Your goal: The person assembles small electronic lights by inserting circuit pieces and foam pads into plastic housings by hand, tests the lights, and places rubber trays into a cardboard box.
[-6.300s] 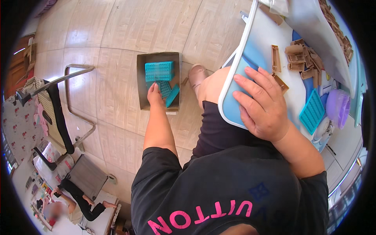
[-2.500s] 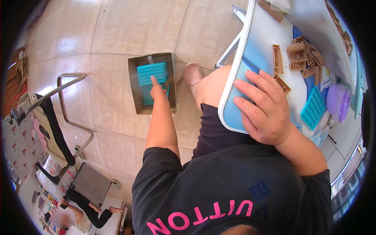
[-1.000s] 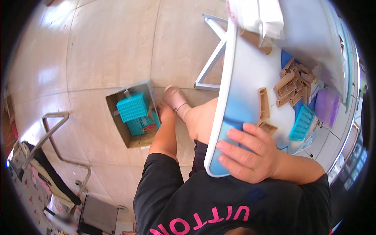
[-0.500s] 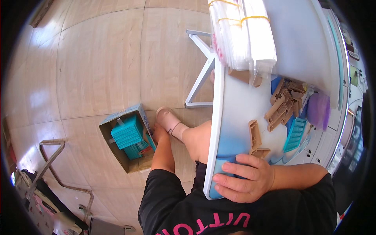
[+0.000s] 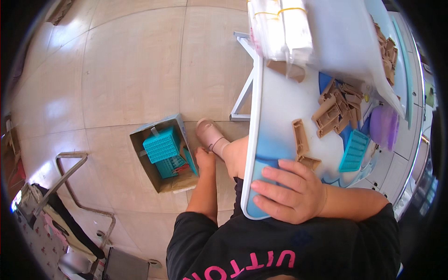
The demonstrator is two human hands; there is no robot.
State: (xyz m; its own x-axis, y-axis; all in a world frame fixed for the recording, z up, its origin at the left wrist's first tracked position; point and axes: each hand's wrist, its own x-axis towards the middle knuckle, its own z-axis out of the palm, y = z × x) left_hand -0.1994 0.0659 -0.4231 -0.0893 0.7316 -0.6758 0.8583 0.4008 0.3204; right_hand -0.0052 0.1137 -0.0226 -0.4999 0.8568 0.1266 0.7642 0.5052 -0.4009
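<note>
My left hand [image 5: 205,158] has come back from inside the cardboard box [image 5: 161,184] on the floor and now sits at the box's right edge, just beside my foot in its pink shoe [image 5: 210,134]; I cannot tell whether the fingers are closed on anything. A few seconds ago that hand was pressing on the teal trays [image 5: 161,145] in the box, so I judge that reach is finishing. The view has also swung toward the table [image 5: 280,107] over the last second. In the box I count one teal tray lying on top and at least two more under it, partly hidden. My right hand [image 5: 291,196] lies flat and spread on the table's near edge, as before, holding nothing. On the table I count one teal tray [image 5: 353,150], one purple tray [image 5: 383,127], two brown pieces lying apart near my hand, and a loose heap of brown pieces [image 5: 337,108] too jumbled to count. One banded bundle of clear bags [image 5: 279,28] lies at the far end.
</note>
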